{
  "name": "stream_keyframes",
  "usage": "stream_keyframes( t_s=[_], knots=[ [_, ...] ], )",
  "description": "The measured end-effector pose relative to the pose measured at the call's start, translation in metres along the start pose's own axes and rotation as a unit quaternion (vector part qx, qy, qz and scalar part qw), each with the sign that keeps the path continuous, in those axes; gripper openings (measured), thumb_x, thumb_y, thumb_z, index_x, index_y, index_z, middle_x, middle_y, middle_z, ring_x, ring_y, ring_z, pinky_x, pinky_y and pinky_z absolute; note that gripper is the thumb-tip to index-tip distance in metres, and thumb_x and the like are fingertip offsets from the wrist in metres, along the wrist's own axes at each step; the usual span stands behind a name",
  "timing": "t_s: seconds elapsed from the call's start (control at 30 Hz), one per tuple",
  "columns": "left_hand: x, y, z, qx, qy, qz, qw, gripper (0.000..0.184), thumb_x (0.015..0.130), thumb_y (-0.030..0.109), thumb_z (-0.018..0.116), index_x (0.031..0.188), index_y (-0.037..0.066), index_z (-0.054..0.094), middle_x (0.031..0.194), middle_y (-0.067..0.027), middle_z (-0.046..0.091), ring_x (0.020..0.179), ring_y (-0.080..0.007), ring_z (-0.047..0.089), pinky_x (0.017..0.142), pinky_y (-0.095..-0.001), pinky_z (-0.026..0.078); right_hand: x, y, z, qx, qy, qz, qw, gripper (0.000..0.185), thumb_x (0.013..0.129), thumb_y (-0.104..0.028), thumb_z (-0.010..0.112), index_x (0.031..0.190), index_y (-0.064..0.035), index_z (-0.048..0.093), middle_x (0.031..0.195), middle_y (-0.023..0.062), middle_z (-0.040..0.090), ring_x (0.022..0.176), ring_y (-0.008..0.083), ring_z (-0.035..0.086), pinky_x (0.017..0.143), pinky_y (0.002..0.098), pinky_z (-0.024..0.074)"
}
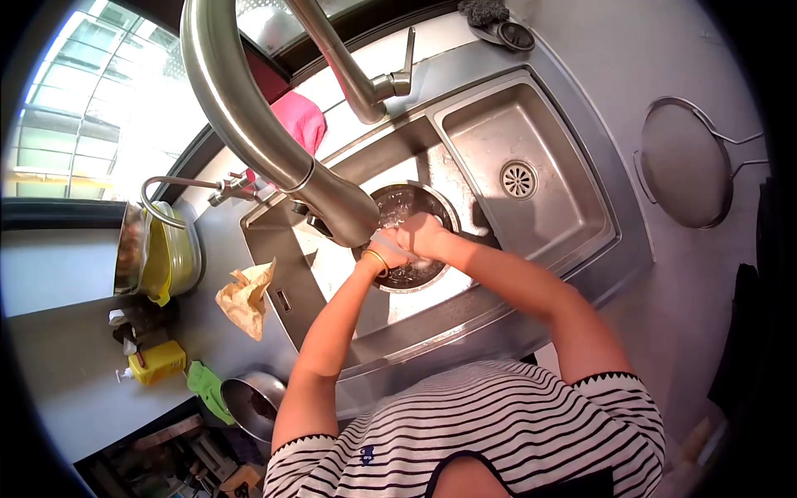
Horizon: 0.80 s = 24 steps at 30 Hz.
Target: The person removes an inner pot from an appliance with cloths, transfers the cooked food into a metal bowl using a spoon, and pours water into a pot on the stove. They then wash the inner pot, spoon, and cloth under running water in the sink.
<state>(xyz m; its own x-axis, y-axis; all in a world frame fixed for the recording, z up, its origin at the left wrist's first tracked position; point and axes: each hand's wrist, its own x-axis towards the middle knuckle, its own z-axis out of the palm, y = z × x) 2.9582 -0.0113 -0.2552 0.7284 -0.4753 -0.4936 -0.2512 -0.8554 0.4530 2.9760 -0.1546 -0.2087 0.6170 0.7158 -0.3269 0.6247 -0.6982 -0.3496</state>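
Note:
My left hand point(390, 250), with a gold bangle at the wrist, and my right hand point(425, 236) press together under the faucet head point(344, 203). Their fingers are closed against each other, and a pale, whitish patch shows between them. Whether that is an object or running water I cannot tell. Just beneath, a round metal bowl point(453, 214) holding water stands in the larger sink basin point(270, 241). The faucet head and my hands hide part of the bowl.
A smaller basin point(552, 199) with a drain adjoins on the right. Crumpled brown paper point(247, 299) lies at the sink's left edge. A metal bowl point(253, 405), a yellow bottle point(158, 362) and a green cloth point(209, 390) sit lower left. A strainer point(687, 163) is at right.

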Motion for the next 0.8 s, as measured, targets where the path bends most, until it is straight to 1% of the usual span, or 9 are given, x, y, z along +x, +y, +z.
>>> stream_keyframes(
  t_s=[0.07, 0.17, 0.27, 0.33, 0.43, 0.5, 0.6, 0.7, 0.8],
  knots=[
    [0.000, -0.003, -0.005, 0.040, 0.048, 0.046, 0.997, 0.029, 0.062, 0.029, 0.070, 0.078, 0.005, 0.065, 0.072, -0.0127, 0.066, 0.067, -0.0311, 0.065, 0.063, -0.0384, 0.053, -0.013, 0.000, -0.001, -0.001, -0.001, 0.005, 1.000, 0.015, 0.074, -0.017, 0.055, 0.074, -0.0104, 0.069, 0.076, 0.0107, 0.066, 0.072, 0.0257, 0.065, 0.062, 0.0371, 0.0512],
    [-0.014, 0.013, -0.052, -0.392, -0.164, -0.051, 0.904, 0.024, 0.053, -0.004, 0.070, 0.076, -0.002, 0.063, 0.068, -0.0050, 0.063, 0.060, -0.0115, 0.061, 0.054, -0.0284, 0.052, -0.047, -0.002, -0.022, 0.078, -0.010, 0.031, 0.996, 0.016, 0.070, -0.015, 0.058, 0.074, -0.0026, 0.067, 0.076, 0.0181, 0.064, 0.077, 0.0308, 0.065, 0.067, 0.0393, 0.0510],
    [-0.006, -0.025, -0.044, -0.412, -0.046, 0.140, 0.899, 0.024, 0.056, 0.001, 0.064, 0.079, -0.004, 0.063, 0.070, -0.0059, 0.063, 0.060, -0.0104, 0.059, 0.056, -0.0231, 0.050, -0.064, 0.012, -0.011, 0.223, 0.046, 0.078, 0.971, 0.019, 0.077, -0.018, 0.058, 0.071, -0.0016, 0.063, 0.071, 0.0198, 0.062, 0.071, 0.0374, 0.061, 0.064, 0.0443, 0.0485],
    [-0.010, -0.025, -0.033, -0.530, -0.046, 0.028, 0.847, 0.022, 0.057, 0.003, 0.057, 0.079, -0.003, 0.061, 0.072, -0.0075, 0.062, 0.064, -0.0149, 0.060, 0.060, -0.0256, 0.050, -0.075, 0.011, -0.007, 0.275, 0.081, 0.095, 0.953, 0.017, 0.077, -0.017, 0.058, 0.071, -0.0019, 0.063, 0.069, 0.0190, 0.061, 0.068, 0.0357, 0.060, 0.062, 0.0427, 0.0477],
    [-0.002, -0.001, -0.007, -0.788, 0.283, -0.060, 0.544, 0.018, 0.063, 0.008, 0.051, 0.078, 0.001, 0.058, 0.072, -0.0109, 0.057, 0.062, -0.0237, 0.057, 0.057, -0.0305, 0.049, -0.073, -0.006, 0.022, 0.403, 0.112, 0.169, 0.893, 0.015, 0.078, -0.014, 0.058, 0.071, -0.0016, 0.062, 0.064, 0.0171, 0.060, 0.060, 0.0300, 0.059, 0.057, 0.0394, 0.0455],
    [0.030, -0.041, 0.056, -0.917, 0.197, 0.055, 0.342, 0.014, 0.073, 0.018, 0.052, 0.080, 0.008, 0.059, 0.065, -0.0054, 0.053, 0.055, -0.0200, 0.054, 0.047, -0.0282, 0.044, -0.065, -0.026, 0.049, 0.491, 0.176, 0.230, 0.822, 0.013, 0.077, -0.007, 0.054, 0.068, -0.0002, 0.060, 0.054, 0.0117, 0.056, 0.047, 0.0185, 0.055, 0.045, 0.0341, 0.0416],
    [-0.002, 0.058, 0.006, -0.906, 0.287, -0.103, 0.294, 0.015, 0.081, 0.021, 0.050, 0.082, 0.009, 0.060, 0.062, -0.0044, 0.054, 0.048, -0.0168, 0.052, 0.042, -0.0278, 0.043, -0.053, -0.041, 0.065, 0.450, 0.255, 0.245, 0.820, 0.013, 0.076, -0.005, 0.053, 0.065, -0.0001, 0.058, 0.053, 0.0078, 0.056, 0.042, 0.0171, 0.054, 0.041, 0.0299, 0.0415],
    [-0.002, 0.042, 0.047, -0.878, 0.245, -0.110, 0.396, 0.018, 0.083, 0.020, 0.050, 0.086, 0.006, 0.061, 0.070, -0.0081, 0.061, 0.055, -0.0203, 0.058, 0.047, -0.0310, 0.048, -0.050, -0.044, 0.057, 0.538, 0.201, 0.270, 0.772, 0.014, 0.081, -0.007, 0.053, 0.070, 0.0019, 0.056, 0.047, 0.0065, 0.051, 0.039, 0.0141, 0.051, 0.037, 0.0291, 0.0389],
    [0.009, 0.023, 0.023, -0.911, 0.246, -0.181, 0.277, 0.016, 0.084, 0.018, 0.051, 0.083, 0.005, 0.060, 0.069, -0.0091, 0.061, 0.055, -0.0263, 0.059, 0.055, -0.0343, 0.052, -0.071, -0.058, 0.052, 0.499, 0.191, 0.248, 0.808, 0.012, 0.075, -0.007, 0.052, 0.073, 0.0028, 0.060, 0.065, 0.0224, 0.059, 0.055, 0.0324, 0.060, 0.053, 0.0418, 0.0464]
  ],
)
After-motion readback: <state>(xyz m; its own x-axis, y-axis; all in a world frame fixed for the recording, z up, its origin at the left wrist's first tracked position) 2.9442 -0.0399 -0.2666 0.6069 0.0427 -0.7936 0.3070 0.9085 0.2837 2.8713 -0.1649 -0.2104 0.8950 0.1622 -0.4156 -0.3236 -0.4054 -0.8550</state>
